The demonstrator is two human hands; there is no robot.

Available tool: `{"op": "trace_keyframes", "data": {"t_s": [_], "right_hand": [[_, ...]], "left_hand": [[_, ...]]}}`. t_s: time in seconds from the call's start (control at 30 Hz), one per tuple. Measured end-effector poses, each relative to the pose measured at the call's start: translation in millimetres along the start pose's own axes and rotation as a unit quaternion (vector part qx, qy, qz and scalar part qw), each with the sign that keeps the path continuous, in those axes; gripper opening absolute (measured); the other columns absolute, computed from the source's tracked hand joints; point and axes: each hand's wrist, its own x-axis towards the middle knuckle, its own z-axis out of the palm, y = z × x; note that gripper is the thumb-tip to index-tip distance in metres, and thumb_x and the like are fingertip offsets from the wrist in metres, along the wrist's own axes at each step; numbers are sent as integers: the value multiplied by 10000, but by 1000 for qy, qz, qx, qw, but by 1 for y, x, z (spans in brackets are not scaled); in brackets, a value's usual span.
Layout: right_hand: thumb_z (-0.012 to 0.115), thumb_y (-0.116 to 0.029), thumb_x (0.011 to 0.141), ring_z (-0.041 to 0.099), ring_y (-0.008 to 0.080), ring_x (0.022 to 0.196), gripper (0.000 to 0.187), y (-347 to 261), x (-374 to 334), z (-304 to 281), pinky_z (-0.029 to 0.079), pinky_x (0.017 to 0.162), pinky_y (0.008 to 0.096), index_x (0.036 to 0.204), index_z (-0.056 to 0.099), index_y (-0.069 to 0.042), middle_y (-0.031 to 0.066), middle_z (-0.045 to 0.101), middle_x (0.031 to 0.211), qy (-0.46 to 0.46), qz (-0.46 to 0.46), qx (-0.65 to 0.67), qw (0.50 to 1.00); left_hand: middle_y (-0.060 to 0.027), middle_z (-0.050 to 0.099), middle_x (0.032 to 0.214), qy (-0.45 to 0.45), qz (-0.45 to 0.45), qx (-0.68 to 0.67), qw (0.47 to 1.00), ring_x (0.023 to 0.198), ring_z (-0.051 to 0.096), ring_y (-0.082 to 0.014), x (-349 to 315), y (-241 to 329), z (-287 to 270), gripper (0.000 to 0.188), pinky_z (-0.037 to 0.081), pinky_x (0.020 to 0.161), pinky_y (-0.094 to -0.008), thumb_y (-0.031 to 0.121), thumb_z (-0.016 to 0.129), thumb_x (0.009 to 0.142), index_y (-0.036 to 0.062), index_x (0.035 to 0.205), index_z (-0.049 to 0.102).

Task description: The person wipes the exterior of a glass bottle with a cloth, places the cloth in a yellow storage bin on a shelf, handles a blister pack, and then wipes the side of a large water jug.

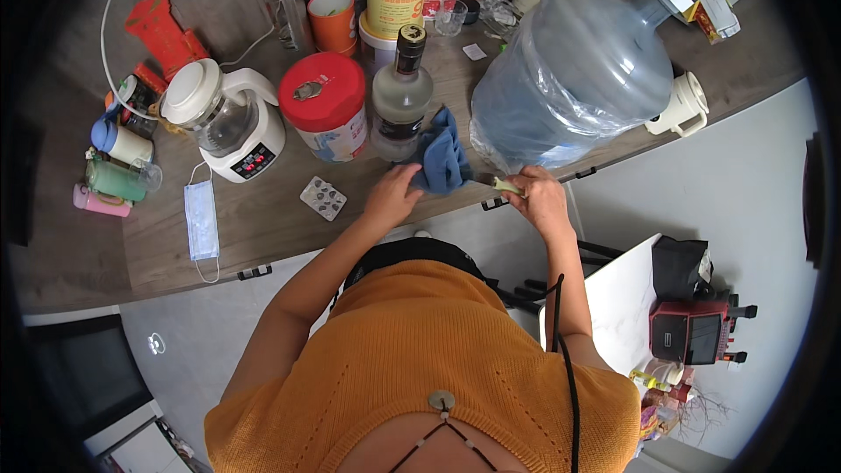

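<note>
At the counter's front edge, a folded blue cloth (442,156) is between my two hands. My left hand (394,198) is closed on the cloth's lower left edge, its fingertips partly hidden by the cloth. In my right hand (538,200) is a slim tool with a pale green handle (506,186). A short grey metal part of it runs toward the cloth, and its far end is hidden there, so its kind is unclear. Right behind the cloth stands a clear glass bottle (401,96) with a dark cap.
A large blue water jug (569,70) in plastic wrap lies tilted at the right. Left of the bottle are a red-lidded tub (324,105), a glass kettle (226,118), a blister pack (323,199) and a face mask (201,217). A white table (613,298) stands at the right.
</note>
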Motion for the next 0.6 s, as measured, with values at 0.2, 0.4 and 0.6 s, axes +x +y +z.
{"op": "trace_keyframes", "data": {"t_s": [0.2, 0.4, 0.6], "right_hand": [[739, -196, 670, 591, 251, 803, 238, 20, 9, 28, 483, 681, 354, 872, 688, -81, 64, 592, 787, -20, -58, 94, 994], [722, -166, 733, 582, 234, 675, 220, 31, 4, 20, 462, 610, 322, 906, 671, -40, 80, 570, 738, -20, 38, 288, 957], [682, -99, 785, 520, 115, 614, 192, 36, 5, -19, 408, 567, 243, 963, 649, -36, 26, 547, 676, 42, 40, 380, 923]], "left_hand": [[-114, 504, 1191, -8, 56, 41, 998, 1097, 477, -315, 23, 22, 20, 512, 432, 887, -388, 70, 644, 743, 60, 1225, 473], [-115, 493, 1191, 15, 126, 84, 988, 1054, 463, -331, 42, 52, 11, 600, 394, 936, -389, 53, 674, 697, 85, 1256, 460], [-138, 465, 1243, 107, 165, -3, 980, 1143, 433, -334, 65, 116, -28, 659, 367, 972, -389, 67, 705, 686, 69, 1286, 430]]}}
